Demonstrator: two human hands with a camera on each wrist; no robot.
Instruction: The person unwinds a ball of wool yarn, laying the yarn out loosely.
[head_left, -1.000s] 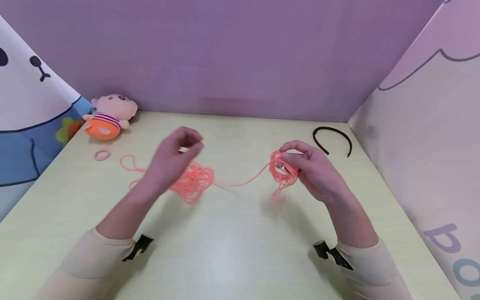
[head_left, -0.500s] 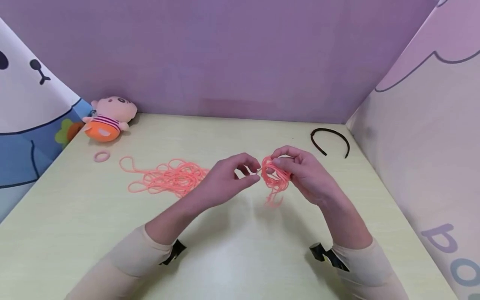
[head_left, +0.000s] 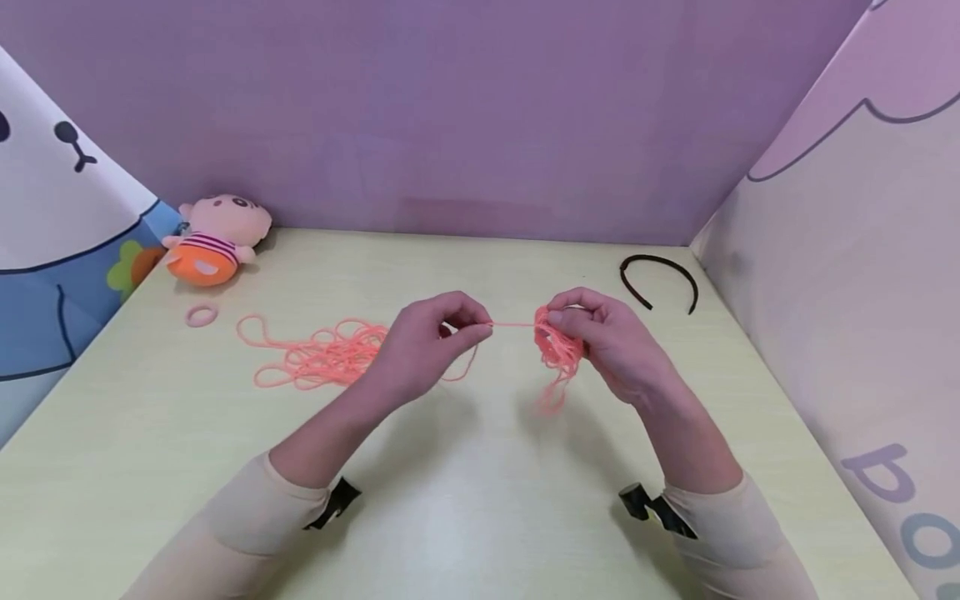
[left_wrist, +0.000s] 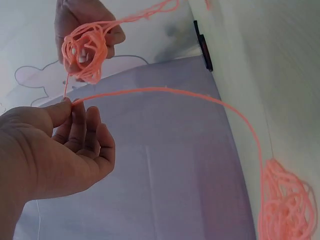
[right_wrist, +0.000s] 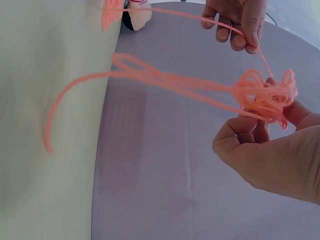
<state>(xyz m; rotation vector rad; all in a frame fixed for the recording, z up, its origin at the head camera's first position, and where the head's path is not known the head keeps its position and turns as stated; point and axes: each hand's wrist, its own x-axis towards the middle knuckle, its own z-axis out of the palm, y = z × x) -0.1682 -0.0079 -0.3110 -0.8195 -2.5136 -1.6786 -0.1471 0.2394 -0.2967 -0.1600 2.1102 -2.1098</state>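
In the head view my right hand (head_left: 618, 346) holds a small looped bundle of coral-pink yarn (head_left: 558, 346) between thumb and fingers, above the table. A loose tail of it dangles below; the right wrist view shows this tail (right_wrist: 80, 77) curving away. My left hand (head_left: 420, 346), to its left, pinches the strand (left_wrist: 150, 90) with thumb and forefinger. Between the two hands the strand runs straight. From the left fingers it arcs down to a larger loose pile of the same yarn (head_left: 322, 354) on the table, partly hidden behind the left hand.
A plush doll (head_left: 217, 237) in orange sits at the table's back left corner, with a pink ring (head_left: 201, 315) in front of it. At the back right lies a black headband (head_left: 663, 271). Purple and printed panels surround the table (head_left: 480, 500).
The left hand came right from over the pile to the bundle, took the strand, then drew back slightly left, pulling it straight. The right hand moved little and kept hold of the bundle.
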